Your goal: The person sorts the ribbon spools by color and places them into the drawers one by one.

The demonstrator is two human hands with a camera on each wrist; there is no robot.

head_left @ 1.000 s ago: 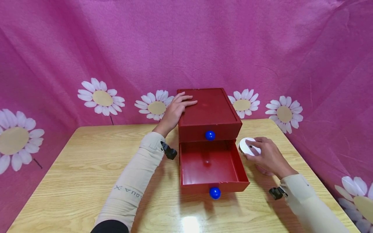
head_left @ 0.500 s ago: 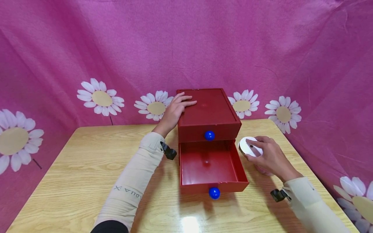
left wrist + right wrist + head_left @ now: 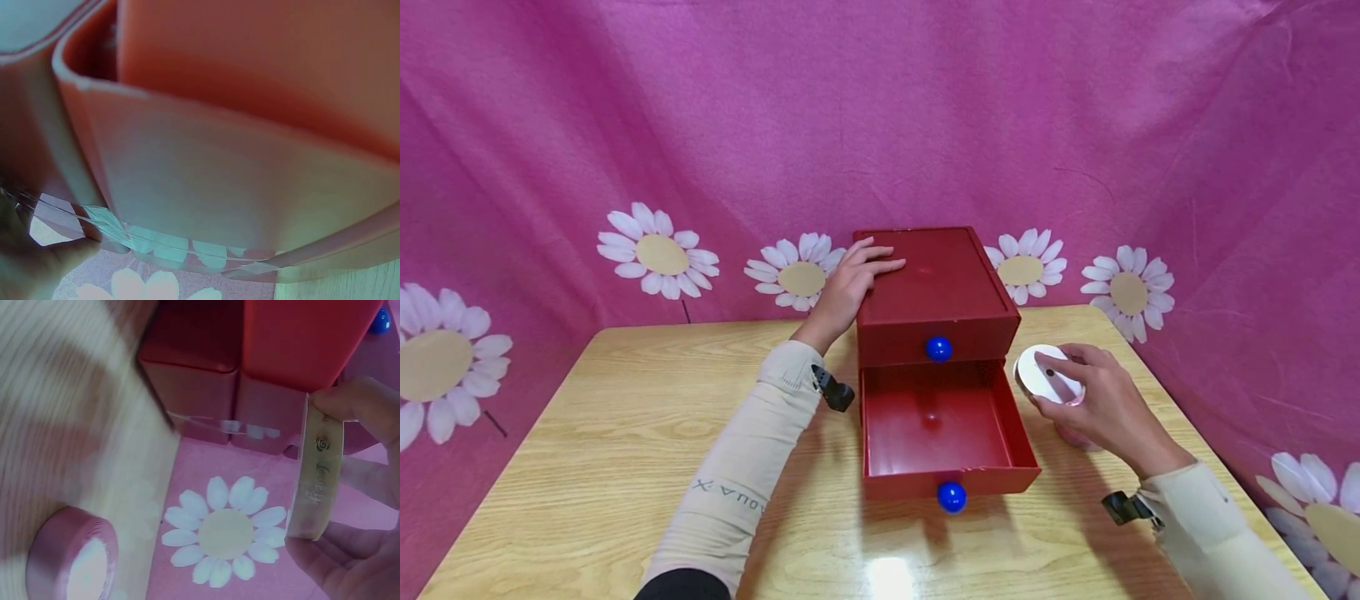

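Note:
My right hand [image 3: 1097, 400] pinches a spool of ribbon [image 3: 1047, 372] by its edges. Its white round side, with a small dark centre hole, faces up in the head view. The right wrist view shows pale yellow ribbon [image 3: 322, 478] with printed lettering and a rose wound on it, between thumb and fingers. Below it on the table is a pink roll [image 3: 69, 556], partly covered by the hand in the head view. My left hand [image 3: 850, 287] rests with fingers extended on the top left edge of a red drawer cabinet [image 3: 936, 275].
The cabinet's lower drawer [image 3: 940, 425] is pulled out, with bare red floor showing and a blue knob [image 3: 951, 497] in front. Its upper drawer [image 3: 895, 343] is closed. Everything stands on a wooden table [image 3: 662, 417] before a pink cloth [image 3: 850, 108] printed with daisies.
My right hand and the ribbon spool have shifted slightly to the right and up, and the wrist has drifted right. The left hand stays on the cabinet.

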